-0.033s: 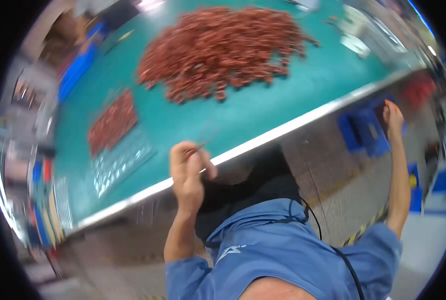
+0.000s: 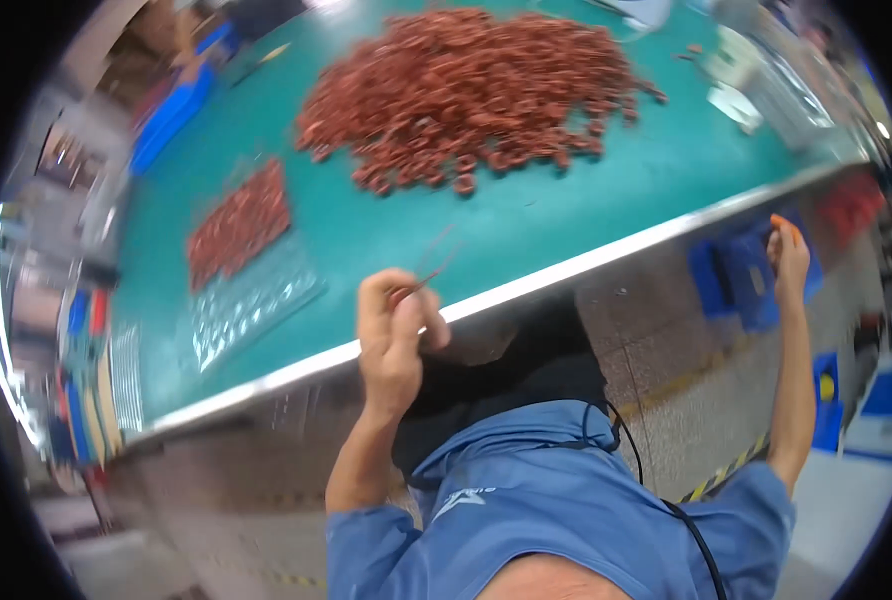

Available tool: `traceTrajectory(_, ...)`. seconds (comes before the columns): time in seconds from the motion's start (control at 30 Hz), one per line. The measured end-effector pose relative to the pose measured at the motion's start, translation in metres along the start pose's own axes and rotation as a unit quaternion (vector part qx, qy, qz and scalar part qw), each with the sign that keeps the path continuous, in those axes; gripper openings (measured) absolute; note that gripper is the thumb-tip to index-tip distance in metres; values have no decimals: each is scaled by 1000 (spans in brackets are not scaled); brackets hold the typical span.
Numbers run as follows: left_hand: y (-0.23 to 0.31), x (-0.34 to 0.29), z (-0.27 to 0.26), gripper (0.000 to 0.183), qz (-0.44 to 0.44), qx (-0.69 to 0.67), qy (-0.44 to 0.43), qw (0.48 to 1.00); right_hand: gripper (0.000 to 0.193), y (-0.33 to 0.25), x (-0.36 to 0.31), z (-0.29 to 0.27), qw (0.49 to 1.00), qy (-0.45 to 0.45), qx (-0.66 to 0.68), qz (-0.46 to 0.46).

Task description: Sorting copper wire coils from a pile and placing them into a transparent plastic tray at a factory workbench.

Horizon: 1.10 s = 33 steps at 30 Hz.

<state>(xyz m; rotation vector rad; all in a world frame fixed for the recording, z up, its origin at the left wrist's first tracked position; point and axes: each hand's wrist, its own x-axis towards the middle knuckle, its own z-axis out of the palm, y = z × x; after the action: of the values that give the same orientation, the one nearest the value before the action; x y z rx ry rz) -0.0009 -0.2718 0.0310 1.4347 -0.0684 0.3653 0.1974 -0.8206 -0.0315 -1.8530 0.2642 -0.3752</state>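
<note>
My left hand (image 2: 394,330) is raised over the table's near edge, fingers closed on a small reddish-brown piece with thin wire ends (image 2: 440,262). Two fine strands stick out from it toward the tabletop; the rest is hidden by my fingers. Far to the right, my right hand (image 2: 790,262) is stretched out beyond the table edge, above a blue bin (image 2: 744,265). Its fingers close round a small orange object (image 2: 785,226), too small to make out. A large heap of reddish-brown rings (image 2: 466,90) covers the far middle of the green table (image 2: 566,205).
To the left lies a clear plastic bag (image 2: 256,300) beside a batch of reddish-brown pieces (image 2: 241,225). A blue tray (image 2: 173,120) sits at the far left edge. A red bin (image 2: 851,205) stands at the right, below the table. A black cable (image 2: 701,540) hangs along my shirt.
The view has shifted slightly, so the table and heap appear a little higher and to the right. Both hands keep their grips.
</note>
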Motion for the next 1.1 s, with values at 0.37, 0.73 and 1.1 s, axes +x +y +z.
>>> traceTrajectory(0.37, 1, -10, -3, 22, 82, 307, -31, 948, 19, -170, -245, 253, 840, -505, 199, 30)
traceTrajectory(0.73, 47, -16, -19, 30, -27, 366, -258, 894, 26, -171, -255, 269, 743, -595, 273, 137)
traceTrajectory(1.1, 15, 2, -7, 26, 28, 270, -129, 954, 15, -188, -256, 265, 904, -354, 135, -200)
